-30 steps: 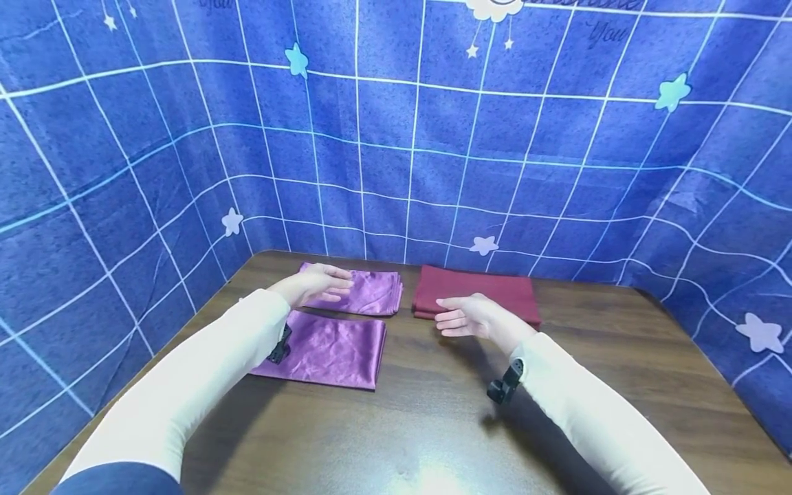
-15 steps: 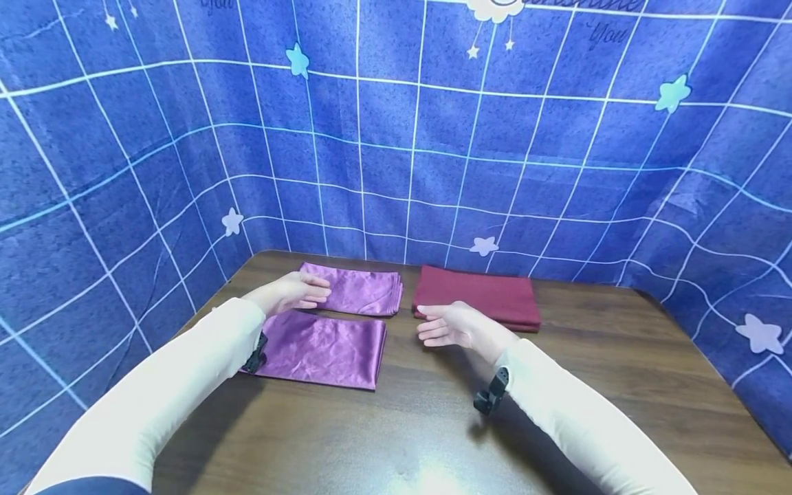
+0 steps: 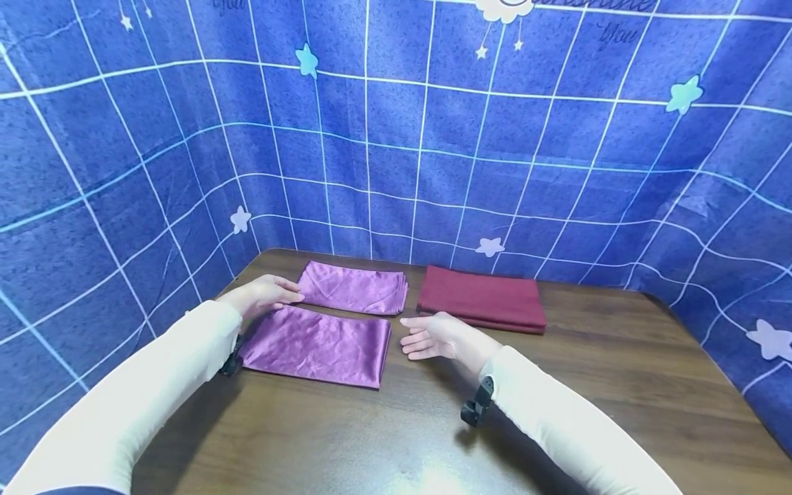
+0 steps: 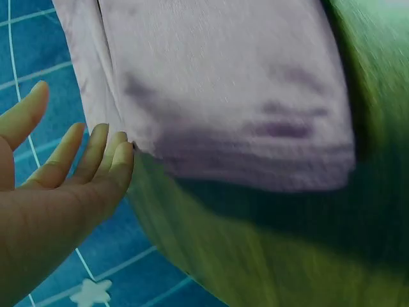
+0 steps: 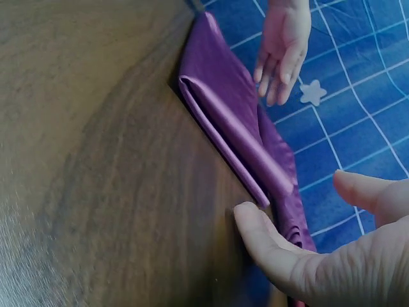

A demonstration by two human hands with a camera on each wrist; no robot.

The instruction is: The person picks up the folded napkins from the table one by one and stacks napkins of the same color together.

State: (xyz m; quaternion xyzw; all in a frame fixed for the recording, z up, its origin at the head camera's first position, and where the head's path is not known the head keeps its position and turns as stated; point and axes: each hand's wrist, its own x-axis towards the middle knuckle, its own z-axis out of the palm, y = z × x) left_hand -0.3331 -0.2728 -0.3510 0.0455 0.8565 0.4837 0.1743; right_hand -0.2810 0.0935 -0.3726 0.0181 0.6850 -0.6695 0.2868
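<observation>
Two folded purple satin cloths lie on the table, the nearer purple cloth (image 3: 318, 347) in front of the farther one (image 3: 353, 287). My left hand (image 3: 262, 295) hovers at the left ends of both cloths, fingers extended and holding nothing. In the left wrist view its fingers (image 4: 83, 160) are spread beside the nearer cloth's layered edge (image 4: 255, 163). To the right of the nearer cloth, my right hand (image 3: 442, 340) stands with relaxed fingers and holds nothing. The right wrist view has its fingers (image 5: 268, 249) close to the cloth's folded end (image 5: 236, 134); contact cannot be told.
A folded dark red cloth (image 3: 482, 300) lies at the back of the wooden table (image 3: 594, 371), right of the farther purple cloth. A blue curtain (image 3: 396, 137) with white grid lines and stars hangs behind and along the sides. A small black camera (image 3: 478, 402) is strapped to my right wrist.
Both hands have moved left and toward me. The left hand has come off from over the farther purple cloth, and the right hand has left the red cloth's front. The cloths lie unchanged.
</observation>
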